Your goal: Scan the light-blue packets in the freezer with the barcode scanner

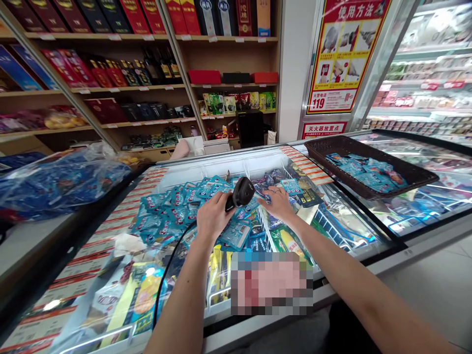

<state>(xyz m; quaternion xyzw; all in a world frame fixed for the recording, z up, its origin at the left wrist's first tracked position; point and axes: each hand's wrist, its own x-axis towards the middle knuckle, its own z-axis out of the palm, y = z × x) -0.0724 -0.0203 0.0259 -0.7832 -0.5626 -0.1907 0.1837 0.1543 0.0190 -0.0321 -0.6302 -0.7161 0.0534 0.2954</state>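
In my left hand (213, 219) is a black handheld barcode scanner (243, 192), my fingers wrapped round its handle. A black cable (167, 275) runs from it down past my forearm. My right hand (277, 202) is just right of the scanner head, fingers curled on a small blue packet (263, 196), partly hidden by them. Many teal snack packets (173, 209) lie heaped on the chest freezer's glass, left of and below the scanner. Another teal packet (291, 186) lies just beyond my right hand.
A brown basket (376, 191) with teal packets stands on the freezer at right. Blue goods in clear plastic (66, 182) lie at left. Shelves (228, 64) of boxes and bottles line the back. Frozen goods and white wire dividers (266, 228) show below the glass. A pixelated patch covers the near edge.
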